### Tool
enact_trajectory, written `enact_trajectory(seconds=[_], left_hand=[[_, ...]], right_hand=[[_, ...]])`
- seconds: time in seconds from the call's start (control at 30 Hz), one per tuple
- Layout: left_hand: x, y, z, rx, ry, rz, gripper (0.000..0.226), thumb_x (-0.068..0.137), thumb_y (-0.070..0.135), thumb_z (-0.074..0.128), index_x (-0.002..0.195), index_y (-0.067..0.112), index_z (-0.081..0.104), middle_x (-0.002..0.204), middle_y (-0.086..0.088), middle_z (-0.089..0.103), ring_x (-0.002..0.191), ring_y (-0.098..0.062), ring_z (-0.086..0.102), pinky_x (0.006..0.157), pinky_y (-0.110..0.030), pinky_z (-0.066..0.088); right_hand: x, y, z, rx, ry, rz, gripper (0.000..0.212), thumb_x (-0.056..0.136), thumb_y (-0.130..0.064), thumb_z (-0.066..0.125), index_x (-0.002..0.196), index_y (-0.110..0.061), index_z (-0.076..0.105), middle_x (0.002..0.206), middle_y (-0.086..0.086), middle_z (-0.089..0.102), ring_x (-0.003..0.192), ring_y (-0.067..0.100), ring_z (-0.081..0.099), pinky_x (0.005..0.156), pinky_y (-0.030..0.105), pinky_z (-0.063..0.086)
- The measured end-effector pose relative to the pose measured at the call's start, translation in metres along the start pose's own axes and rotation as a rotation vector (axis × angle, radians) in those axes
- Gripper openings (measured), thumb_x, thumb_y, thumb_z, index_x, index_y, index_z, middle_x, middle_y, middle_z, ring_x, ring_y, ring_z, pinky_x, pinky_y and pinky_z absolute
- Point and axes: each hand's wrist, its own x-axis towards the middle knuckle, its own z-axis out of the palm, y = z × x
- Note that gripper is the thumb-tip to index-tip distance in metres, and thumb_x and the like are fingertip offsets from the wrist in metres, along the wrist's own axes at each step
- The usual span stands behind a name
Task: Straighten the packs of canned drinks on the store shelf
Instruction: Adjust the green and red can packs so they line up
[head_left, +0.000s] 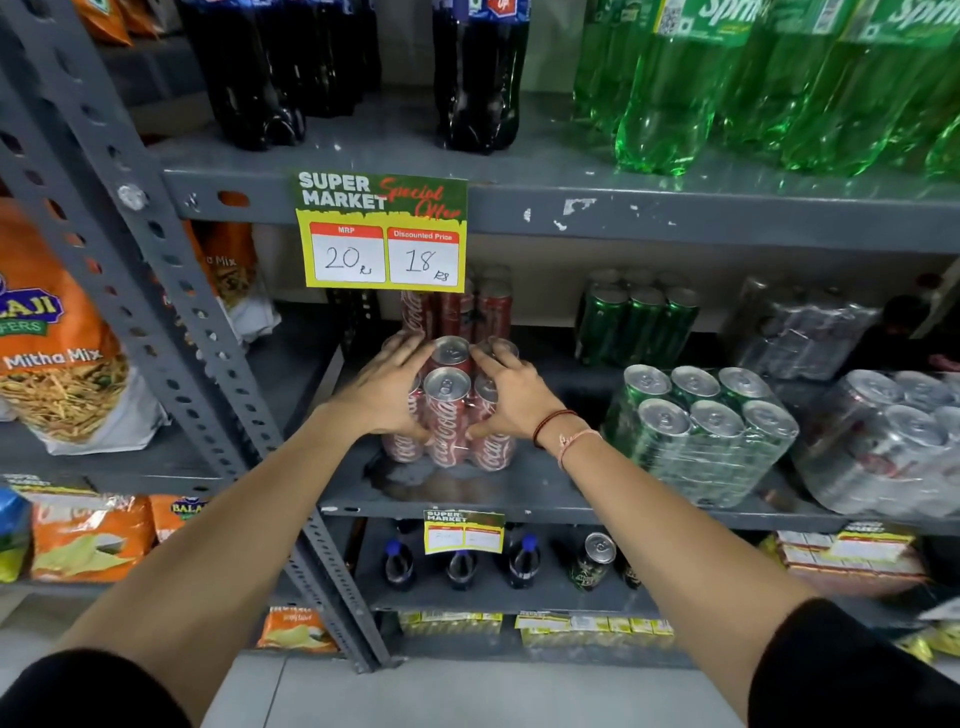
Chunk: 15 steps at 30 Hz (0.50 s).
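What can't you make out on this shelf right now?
Head view only:
- red can pack: both sides hidden under left hand and right hand.
- silver can pack: cut off by right edge.
- lower price tag: writing too small.

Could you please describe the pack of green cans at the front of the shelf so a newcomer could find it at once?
Find the grey shelf under the yellow price sign. Right of the red cola pack held by both hands sits the green can pack. It alone is green, shrink-wrapped and at the front edge, turned askew.
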Motion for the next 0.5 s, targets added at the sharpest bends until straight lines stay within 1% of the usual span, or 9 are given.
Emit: enact_trajectory(seconds=[0.13, 0.37, 0.5], left_hand=[[-0.015, 0.006, 0.006, 0.043, 0.034, -0.009, 0.132, 0.055, 0.051, 0.082, 0.149, 0.017, -0.003, 0.16, -0.005, -0.008, 0.146, -0.023, -0.009, 0.119, -0.036, 0.002], [-0.037, 0.015, 0.013, 0.069, 0.05, -0.026, 0.129, 0.057, 0.054, 0.08, 0.149, 0.016, -0.002, 0.16, -0.006, -0.006, 0.147, -0.023, -0.007, 0.12, -0.038, 0.006], [-0.045, 0.019, 0.012, 0.078, 0.048, -0.032, 0.129, 0.056, 0.054, 0.08, 0.149, 0.017, -0.001, 0.16, -0.005, -0.005, 0.147, -0.023, -0.005, 0.12, -0.04, 0.011]], right_hand=[[-0.011, 0.0, 0.003, 0.001, -0.008, -0.026, 0.111, 0.066, -0.036, 0.082, 0.15, -0.019, 0.012, 0.159, 0.011, 0.007, 0.141, 0.038, 0.021, 0.114, 0.039, 0.02], [-0.032, -0.003, 0.002, 0.009, -0.029, -0.072, 0.11, 0.068, -0.037, 0.081, 0.15, -0.02, 0.01, 0.16, 0.009, 0.004, 0.143, 0.034, 0.017, 0.114, 0.037, 0.018], [-0.039, -0.003, 0.006, 0.017, -0.024, -0.076, 0.109, 0.068, -0.036, 0.081, 0.15, -0.019, 0.012, 0.16, 0.009, 0.004, 0.143, 0.035, 0.017, 0.114, 0.039, 0.019]])
